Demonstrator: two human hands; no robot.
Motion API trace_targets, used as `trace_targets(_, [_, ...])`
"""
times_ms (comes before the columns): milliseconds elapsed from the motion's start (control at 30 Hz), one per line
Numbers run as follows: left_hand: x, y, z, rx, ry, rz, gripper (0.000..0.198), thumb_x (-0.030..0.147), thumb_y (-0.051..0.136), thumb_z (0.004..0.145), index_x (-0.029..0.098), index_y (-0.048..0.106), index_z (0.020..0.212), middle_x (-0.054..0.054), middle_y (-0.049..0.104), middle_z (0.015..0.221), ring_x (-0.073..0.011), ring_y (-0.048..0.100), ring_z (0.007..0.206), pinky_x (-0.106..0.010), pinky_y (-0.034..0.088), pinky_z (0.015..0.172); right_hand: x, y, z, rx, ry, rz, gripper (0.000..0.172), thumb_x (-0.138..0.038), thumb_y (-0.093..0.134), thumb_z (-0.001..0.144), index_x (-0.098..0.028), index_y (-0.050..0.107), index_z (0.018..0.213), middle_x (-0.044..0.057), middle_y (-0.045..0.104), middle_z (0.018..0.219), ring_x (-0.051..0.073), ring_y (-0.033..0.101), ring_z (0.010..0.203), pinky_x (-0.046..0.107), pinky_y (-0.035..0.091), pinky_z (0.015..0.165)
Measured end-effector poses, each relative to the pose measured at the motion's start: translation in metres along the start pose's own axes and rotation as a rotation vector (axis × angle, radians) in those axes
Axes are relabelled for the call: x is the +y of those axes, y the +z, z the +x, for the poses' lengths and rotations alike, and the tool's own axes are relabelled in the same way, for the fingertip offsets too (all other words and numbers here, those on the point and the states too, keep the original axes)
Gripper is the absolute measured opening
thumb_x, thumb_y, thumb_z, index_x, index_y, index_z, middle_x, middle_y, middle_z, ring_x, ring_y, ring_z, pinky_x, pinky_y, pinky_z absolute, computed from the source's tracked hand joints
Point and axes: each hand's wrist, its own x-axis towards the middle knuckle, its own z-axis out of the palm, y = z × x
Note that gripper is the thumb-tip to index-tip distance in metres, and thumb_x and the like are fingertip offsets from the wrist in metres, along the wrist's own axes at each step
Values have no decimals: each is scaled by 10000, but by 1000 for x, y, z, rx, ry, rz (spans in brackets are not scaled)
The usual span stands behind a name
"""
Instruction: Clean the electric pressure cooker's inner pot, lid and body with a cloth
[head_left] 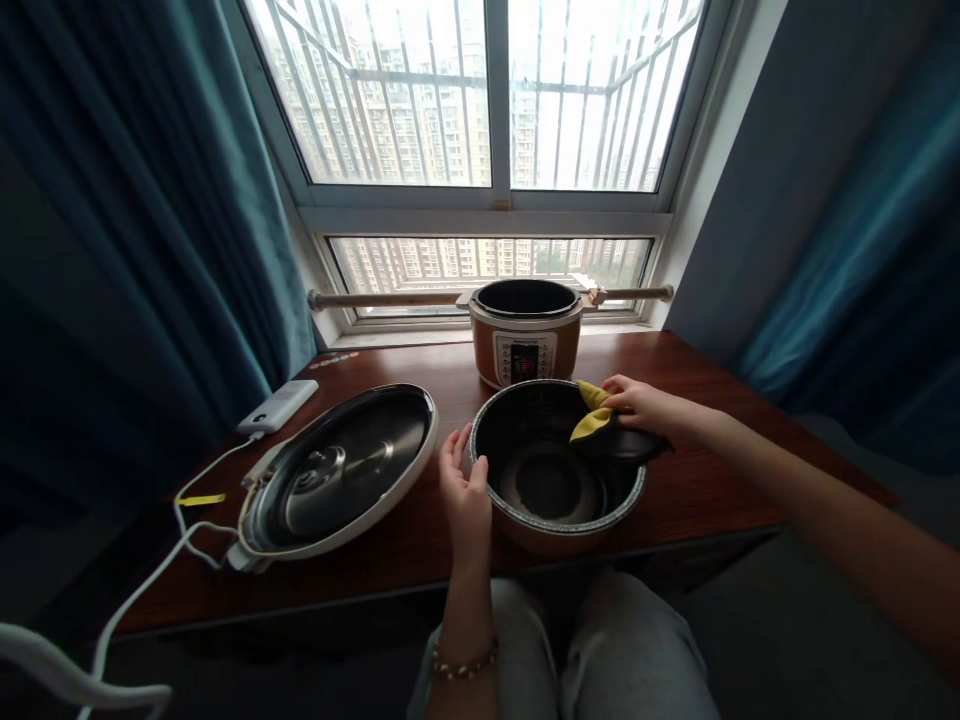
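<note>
A dark inner cooking pot with a speckled pale rim stands on the table in front of me. My left hand is at its left side, fingers along the outside and thumb at the rim, holding it. A yellow and dark cloth is pinched in my right hand, over the pot's right rim, partly hanging inside. Behind the pot stands the brown and white electric cooker body, its top uncovered and its control panel facing me.
On the left, a large round electric pan or lid with a dark shiny inside lies on the wooden table. Near the curtain sits a white power strip, its white cord running off the table. A window is behind.
</note>
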Motion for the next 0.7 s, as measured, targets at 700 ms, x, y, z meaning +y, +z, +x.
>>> trace_targets(700, [0, 1, -1, 20, 38, 66, 484, 99, 501, 706, 139, 400, 1178, -167, 496, 1286, -236, 442, 1222, -420, 287, 1061, -40, 4, 61, -47, -23, -410, 302, -235, 499, 804, -214, 604, 1087, 117, 542, 1088, 226, 585, 912, 281, 447, 706])
